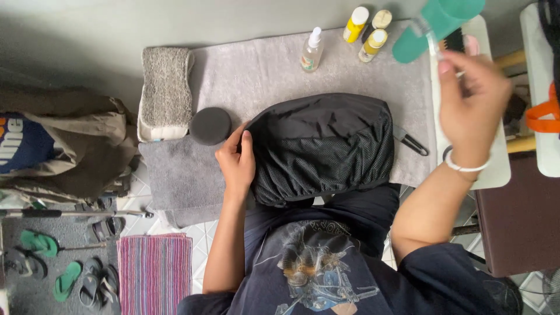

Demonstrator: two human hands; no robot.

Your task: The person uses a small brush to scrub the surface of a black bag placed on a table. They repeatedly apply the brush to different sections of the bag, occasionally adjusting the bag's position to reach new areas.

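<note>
The left hand (236, 160) lies flat, fingers loosely open, pressing the left edge of the black mesh bag (324, 149) on the grey towel (262, 70) covering the tabletop. The right hand (472, 111) is raised at the far right, fingers pinched on a teal bottle (437, 26) — tilted, blurred. A loose pinch could let it slip onto the small bottles (364, 32) below — toppling them.

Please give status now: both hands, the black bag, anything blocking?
Left hand flat on black bag, no grip. Right hand raised, fingers at teal bottle. Bag on grey towel. Round black sponge beside left hand, apart.
</note>
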